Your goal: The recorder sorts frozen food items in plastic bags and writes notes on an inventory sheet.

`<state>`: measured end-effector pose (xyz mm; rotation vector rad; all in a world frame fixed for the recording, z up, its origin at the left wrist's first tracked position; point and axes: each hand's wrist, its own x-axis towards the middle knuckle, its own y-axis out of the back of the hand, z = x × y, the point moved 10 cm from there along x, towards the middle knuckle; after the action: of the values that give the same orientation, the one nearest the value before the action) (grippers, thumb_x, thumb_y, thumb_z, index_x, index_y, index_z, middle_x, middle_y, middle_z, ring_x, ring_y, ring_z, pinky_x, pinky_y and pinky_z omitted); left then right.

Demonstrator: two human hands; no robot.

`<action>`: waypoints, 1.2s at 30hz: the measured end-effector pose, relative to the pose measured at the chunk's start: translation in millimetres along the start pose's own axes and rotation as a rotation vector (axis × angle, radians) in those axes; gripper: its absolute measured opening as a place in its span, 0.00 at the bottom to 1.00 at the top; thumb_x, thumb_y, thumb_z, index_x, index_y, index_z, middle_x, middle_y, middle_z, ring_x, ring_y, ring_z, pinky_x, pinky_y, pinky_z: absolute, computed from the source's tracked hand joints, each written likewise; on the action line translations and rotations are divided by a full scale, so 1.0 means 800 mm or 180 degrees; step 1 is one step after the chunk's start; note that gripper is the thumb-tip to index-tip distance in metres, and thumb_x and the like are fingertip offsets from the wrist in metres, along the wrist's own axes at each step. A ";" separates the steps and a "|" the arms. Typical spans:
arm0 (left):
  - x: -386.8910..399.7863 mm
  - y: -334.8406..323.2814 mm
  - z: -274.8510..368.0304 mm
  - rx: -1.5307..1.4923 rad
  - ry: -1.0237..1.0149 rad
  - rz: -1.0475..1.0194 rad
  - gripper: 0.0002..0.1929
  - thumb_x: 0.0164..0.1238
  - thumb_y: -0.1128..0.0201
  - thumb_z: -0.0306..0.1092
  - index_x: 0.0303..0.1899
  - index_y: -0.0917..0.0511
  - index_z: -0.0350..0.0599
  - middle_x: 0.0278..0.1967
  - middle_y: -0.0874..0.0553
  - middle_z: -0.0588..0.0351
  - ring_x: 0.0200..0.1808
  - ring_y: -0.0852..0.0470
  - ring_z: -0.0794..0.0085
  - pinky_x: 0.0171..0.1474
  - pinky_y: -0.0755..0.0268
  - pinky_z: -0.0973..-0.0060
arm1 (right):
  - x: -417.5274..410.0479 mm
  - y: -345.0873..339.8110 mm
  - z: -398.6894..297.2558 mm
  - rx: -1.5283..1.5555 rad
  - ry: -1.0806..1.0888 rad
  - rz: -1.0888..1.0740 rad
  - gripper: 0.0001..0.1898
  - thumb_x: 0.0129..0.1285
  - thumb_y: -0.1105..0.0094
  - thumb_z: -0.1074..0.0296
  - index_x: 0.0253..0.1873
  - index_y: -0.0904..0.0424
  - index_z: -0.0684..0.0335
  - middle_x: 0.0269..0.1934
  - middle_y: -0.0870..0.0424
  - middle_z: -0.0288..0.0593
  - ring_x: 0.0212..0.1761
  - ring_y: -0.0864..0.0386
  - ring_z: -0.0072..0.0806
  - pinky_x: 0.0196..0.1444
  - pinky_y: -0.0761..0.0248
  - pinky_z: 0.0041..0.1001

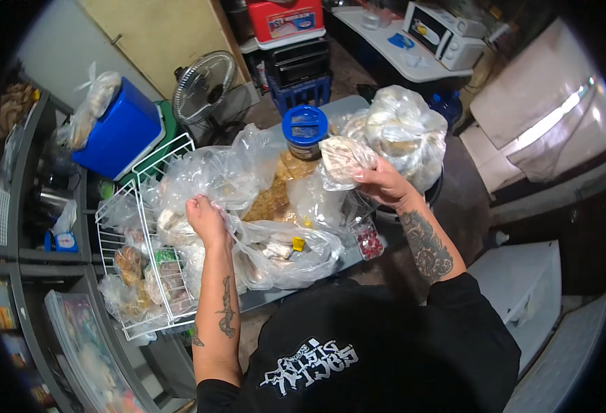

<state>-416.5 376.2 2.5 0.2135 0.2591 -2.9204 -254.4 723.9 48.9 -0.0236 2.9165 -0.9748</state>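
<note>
My right hand [387, 187] holds up a plastic-wrapped packet of pale food [345, 159], thumb across its front. My left hand [207, 219] is closed on the gathered edge of a clear plastic bag [292, 271]. Inside that open bag lie pale pieces and a yellow tag [298, 243]. Just beyond the packet stands a jar with a blue lid [305, 125]. Between my hands, a flat brownish sheet [269, 199] lies partly under plastic. A clear box of red berries [369, 242] sits at the near table edge.
A white wire rack [153, 248] with bagged food stands at the left. Right of the table, a large stuffed plastic bag [409, 137] rests in a dark container. Around are a blue cooler [119, 129], a fan [205, 88], shelving [50, 255] and a microwave oven [445, 38].
</note>
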 end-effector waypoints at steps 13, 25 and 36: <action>-0.179 -0.167 0.076 0.0411 0.0427 -0.2946 0.25 0.66 0.29 0.34 0.62 0.26 0.39 0.38 0.16 0.63 0.26 0.28 0.89 0.25 0.39 0.87 | -0.015 -0.079 0.002 -0.0038 0.0110 -0.0639 0.30 0.66 0.31 0.65 0.68 0.31 0.69 0.57 0.18 0.42 0.56 0.19 0.25 0.60 0.26 0.28; -0.168 -0.097 0.064 0.0341 -0.0712 -0.1508 0.09 0.70 0.32 0.29 0.47 0.21 0.39 0.35 0.16 0.63 0.30 0.24 0.88 0.32 0.31 0.86 | 0.031 -0.116 0.039 -0.1031 0.1061 0.0325 0.12 0.66 0.31 0.70 0.51 0.19 0.67 0.46 0.13 0.36 0.46 0.19 0.17 0.50 0.25 0.23; -0.218 -0.096 0.154 0.3043 -0.3909 -0.0983 0.07 0.73 0.35 0.29 0.47 0.21 0.41 0.41 0.15 0.60 0.43 0.20 0.81 0.49 0.28 0.80 | 0.039 -0.125 0.029 -0.2031 0.1458 0.0711 0.10 0.65 0.31 0.69 0.47 0.17 0.66 0.34 0.12 0.34 0.33 0.20 0.12 0.35 0.26 0.20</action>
<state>-279.0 459.5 163.0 -1.5032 -1.3249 -2.5456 -284.8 629.0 89.0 0.5432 3.3967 0.0179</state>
